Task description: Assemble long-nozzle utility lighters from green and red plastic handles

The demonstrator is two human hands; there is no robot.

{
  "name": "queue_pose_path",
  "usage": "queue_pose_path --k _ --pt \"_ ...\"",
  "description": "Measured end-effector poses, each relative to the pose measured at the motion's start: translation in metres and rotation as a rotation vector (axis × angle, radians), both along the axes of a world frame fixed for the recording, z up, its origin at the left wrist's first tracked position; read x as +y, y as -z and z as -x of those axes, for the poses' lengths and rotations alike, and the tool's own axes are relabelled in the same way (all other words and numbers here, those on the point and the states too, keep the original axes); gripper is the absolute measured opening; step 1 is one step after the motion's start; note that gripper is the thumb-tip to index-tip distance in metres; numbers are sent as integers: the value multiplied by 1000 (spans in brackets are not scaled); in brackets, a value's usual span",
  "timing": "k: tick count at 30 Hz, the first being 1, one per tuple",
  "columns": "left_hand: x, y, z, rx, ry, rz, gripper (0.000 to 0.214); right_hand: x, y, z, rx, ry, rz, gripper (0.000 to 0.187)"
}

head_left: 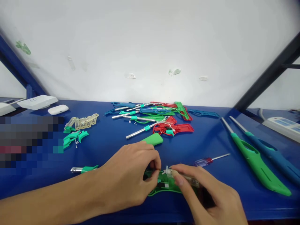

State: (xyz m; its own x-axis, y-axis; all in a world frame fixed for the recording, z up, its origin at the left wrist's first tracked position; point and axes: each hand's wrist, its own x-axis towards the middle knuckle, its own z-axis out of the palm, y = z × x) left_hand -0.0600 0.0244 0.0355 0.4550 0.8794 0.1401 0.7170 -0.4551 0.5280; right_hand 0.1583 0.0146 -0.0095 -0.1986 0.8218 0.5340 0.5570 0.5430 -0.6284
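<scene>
A green lighter shell half (164, 190) lies open on the blue table beneath both hands, with a small black and white part inside. My right hand (208, 193) grips a clear plastic fuel tank (187, 178) with a white valve end (167, 171), held over the shell. My left hand (138, 172) is closed in a pinch just left of that valve; anything between its fingertips is hidden. From behind my left forearm sticks out a metal lighter tube (76, 169) with a teal trigger piece (89, 168). Beyond my left hand lies a light green cover (154, 139).
A screwdriver (203, 162) lies beyond my right hand. Two whole lighters, green (257, 162) and blue (273, 152), are at the right. Red shells (180, 128), metal tubes (138, 132), clear tanks (86, 122) and teal triggers (70, 138) lie farther back. A white wall rises behind.
</scene>
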Motion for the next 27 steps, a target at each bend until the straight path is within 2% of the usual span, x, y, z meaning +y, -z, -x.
queue_pose_path --k 12,17,22,27 --pt "-2 -1 0 46 30 -53 12 -3 5 5 45 20 57 16" --pt "-4 0 1 69 58 -86 11 1 2 0 -68 -73 -49 11" --pt "-4 -1 -2 103 74 -113 16 2 3 -3 -174 -134 -168 17" --pt "-5 -2 -2 140 104 -144 20 3 5 -5 -226 -157 -199 21"
